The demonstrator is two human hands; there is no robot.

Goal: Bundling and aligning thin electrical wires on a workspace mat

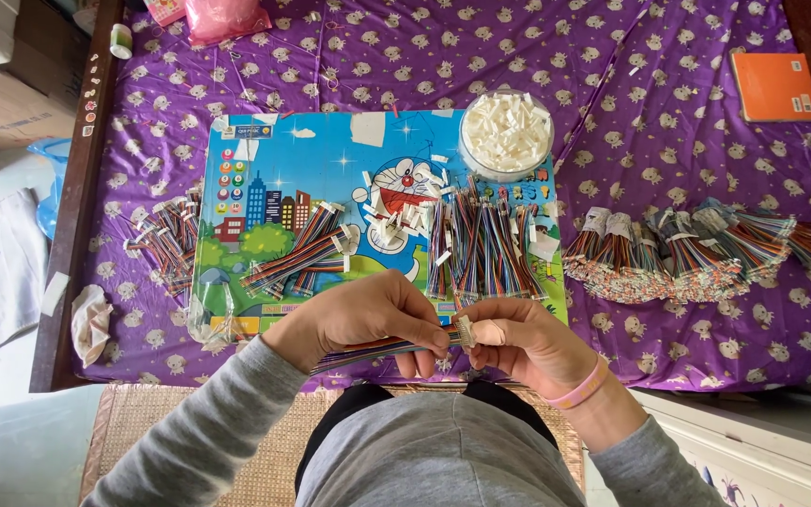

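finished wire bundles [163, 246] at cloth's left edge | left hand [368, 319] pinches multicoloured ribbon cable [377, 349] at near edge | right hand [527, 343] fingers grip its white connector [465, 330] | loose cables [485, 249] mid-board, apparently unfinished | connector bowl [506, 134] full; much left

Home bedroom: patterned purple bedsheet [687, 122], cartoon mat [283, 160].

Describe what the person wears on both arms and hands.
Both arms are in long grey knit sleeves, pushed back a little from the wrists. The left hand is bare, with no ring or band in view. The right hand is bare too; a pink rubbery wristband circles its wrist. No gloves or watch show.
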